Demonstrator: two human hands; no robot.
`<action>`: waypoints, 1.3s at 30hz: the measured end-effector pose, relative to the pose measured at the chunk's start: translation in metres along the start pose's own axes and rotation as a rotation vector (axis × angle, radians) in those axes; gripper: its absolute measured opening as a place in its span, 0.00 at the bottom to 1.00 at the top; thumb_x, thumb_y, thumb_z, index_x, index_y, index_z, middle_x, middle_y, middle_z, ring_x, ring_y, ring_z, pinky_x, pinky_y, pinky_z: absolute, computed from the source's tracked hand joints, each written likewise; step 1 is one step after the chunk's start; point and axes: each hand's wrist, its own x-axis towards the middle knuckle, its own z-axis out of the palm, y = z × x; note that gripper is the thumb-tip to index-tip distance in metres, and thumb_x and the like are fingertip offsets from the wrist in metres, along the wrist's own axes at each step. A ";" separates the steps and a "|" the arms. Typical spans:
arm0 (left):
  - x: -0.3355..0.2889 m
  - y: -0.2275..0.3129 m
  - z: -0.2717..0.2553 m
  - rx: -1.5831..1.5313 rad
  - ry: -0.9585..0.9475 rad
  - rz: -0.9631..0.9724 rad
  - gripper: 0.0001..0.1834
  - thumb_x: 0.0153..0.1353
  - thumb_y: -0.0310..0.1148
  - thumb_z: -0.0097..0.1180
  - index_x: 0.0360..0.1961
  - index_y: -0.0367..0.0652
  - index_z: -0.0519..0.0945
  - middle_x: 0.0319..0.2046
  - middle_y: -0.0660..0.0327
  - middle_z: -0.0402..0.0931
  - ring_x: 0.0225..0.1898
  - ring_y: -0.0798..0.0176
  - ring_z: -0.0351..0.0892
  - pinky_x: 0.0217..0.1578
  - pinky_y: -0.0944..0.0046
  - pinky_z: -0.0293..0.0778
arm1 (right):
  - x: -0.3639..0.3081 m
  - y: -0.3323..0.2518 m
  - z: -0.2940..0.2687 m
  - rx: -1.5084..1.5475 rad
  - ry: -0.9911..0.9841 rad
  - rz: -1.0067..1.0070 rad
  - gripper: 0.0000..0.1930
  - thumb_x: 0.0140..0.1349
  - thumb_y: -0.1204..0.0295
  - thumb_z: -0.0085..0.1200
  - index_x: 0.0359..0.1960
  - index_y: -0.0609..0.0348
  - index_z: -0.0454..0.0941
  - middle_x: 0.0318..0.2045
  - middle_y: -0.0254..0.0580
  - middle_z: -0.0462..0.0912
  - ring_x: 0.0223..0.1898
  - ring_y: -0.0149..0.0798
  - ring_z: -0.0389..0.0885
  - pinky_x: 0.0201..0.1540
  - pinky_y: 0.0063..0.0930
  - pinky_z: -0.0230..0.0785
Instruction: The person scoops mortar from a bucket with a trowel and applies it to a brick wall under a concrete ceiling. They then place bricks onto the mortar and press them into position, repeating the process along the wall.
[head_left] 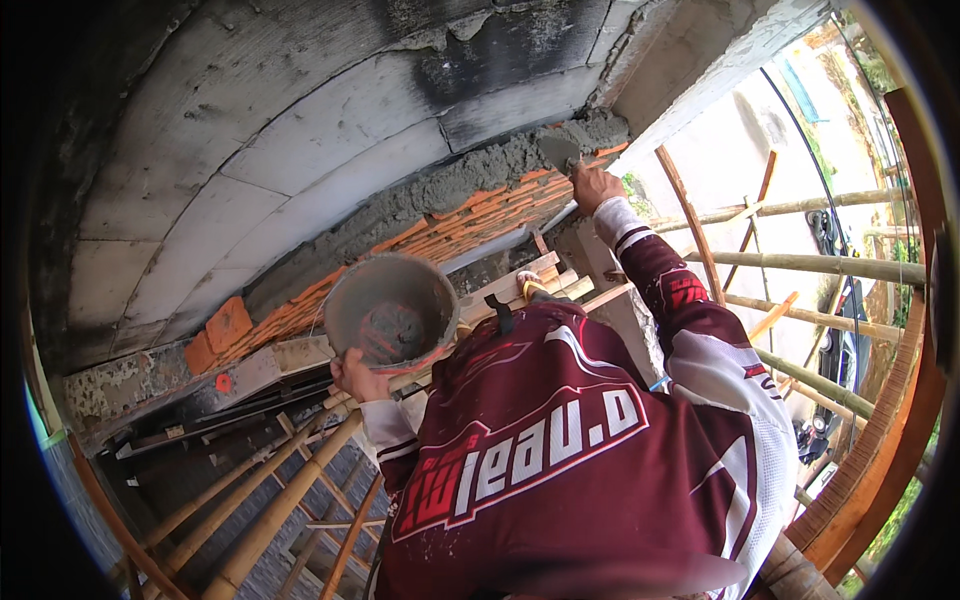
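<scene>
My left hand (358, 378) grips the near rim of a round bucket (432, 300). Grey mortar smears line the bucket's inside, and some mortar lies at its bottom. In my right hand (598, 188) is a trowel (560, 152), its blade against wet mortar near the right end of a brick wall. That thick, rough mortar bed (430, 188) runs along the top of the orange brick wall (490, 212). Two loose-looking bricks (228, 324) stand at the wall's left end, apart from the bucket.
Grey block wall (300, 150) rises behind the bricks, with a concrete column (680, 70) at right. Bamboo scaffold poles (830, 265) cross on the right, more (280, 510) at lower left. Wooden planks (545, 275) lie by my foot. Open drops show between the poles; a motorbike (815, 430) stands below.
</scene>
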 end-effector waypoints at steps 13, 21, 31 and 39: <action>-0.015 0.002 0.012 0.125 -0.005 0.020 0.11 0.47 0.24 0.57 0.31 0.41 0.69 0.35 0.58 0.74 0.37 0.58 0.75 0.42 0.56 0.76 | 0.049 0.110 -0.010 0.049 0.114 0.268 0.19 0.72 0.65 0.38 0.51 0.56 0.82 0.50 0.56 0.85 0.54 0.56 0.84 0.57 0.48 0.76; -0.032 0.008 0.022 0.059 -0.048 0.009 0.16 0.47 0.24 0.56 0.40 0.39 0.71 0.40 0.55 0.74 0.40 0.56 0.75 0.43 0.54 0.76 | 0.060 0.117 -0.025 0.160 0.118 0.368 0.18 0.70 0.65 0.45 0.52 0.58 0.84 0.52 0.56 0.85 0.55 0.55 0.84 0.58 0.47 0.75; -0.038 0.003 0.011 0.104 0.044 0.011 0.18 0.47 0.27 0.58 0.41 0.39 0.71 0.41 0.56 0.73 0.41 0.56 0.75 0.45 0.55 0.75 | 0.100 0.170 0.011 0.469 0.116 0.214 0.23 0.69 0.57 0.46 0.44 0.68 0.82 0.34 0.57 0.87 0.35 0.51 0.89 0.41 0.44 0.82; -0.033 0.005 0.011 0.098 -0.043 0.018 0.13 0.46 0.26 0.57 0.34 0.39 0.70 0.38 0.57 0.74 0.40 0.57 0.75 0.44 0.55 0.75 | 0.070 0.115 0.004 1.090 0.028 0.302 0.22 0.73 0.58 0.43 0.36 0.68 0.78 0.24 0.47 0.82 0.20 0.41 0.82 0.20 0.38 0.74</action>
